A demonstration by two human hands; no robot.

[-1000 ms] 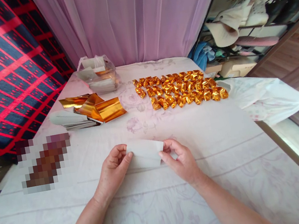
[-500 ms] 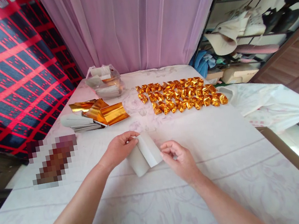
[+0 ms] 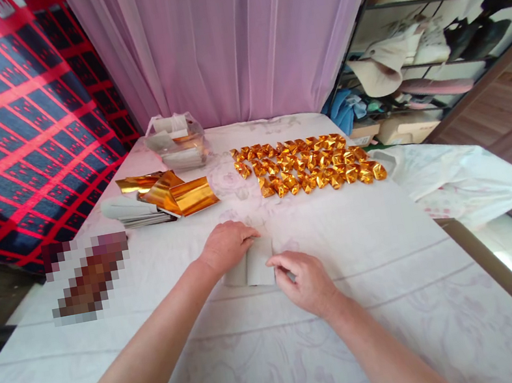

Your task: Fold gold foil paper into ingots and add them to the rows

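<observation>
Head view shows the paper (image 3: 258, 269) folded over on itself and lying flat on the tablecloth (image 3: 394, 246), white side up, right in front of the person. A second ago it was a long strip held up by its two ends; half a second ago it stood bent in the middle, one half swinging across. Now the halves are closed together and down on the cloth, so the fold looks made and is being pressed in.

Over its far left part lies the left hand (image 3: 226, 245), palm down, fingers together and flattened onto the sheet. At the near right edge the right hand (image 3: 304, 279) has its fingers curled, tips pinching or pushing the paper's edge; which of the two I cannot tell, since the knuckles hide the tips.

Further back on the left sits a stack of sheets (image 3: 133, 211) with loose gold foil (image 3: 172, 193) curling on top, well apart from the hands. Behind that, by the curtain (image 3: 233, 37), is a plastic bag (image 3: 176, 141) holding more paper. To the right of the stack, rows of folded gold pieces (image 3: 308, 164) are laid out. A white bag (image 3: 462, 178) hangs over the table's right edge.
</observation>
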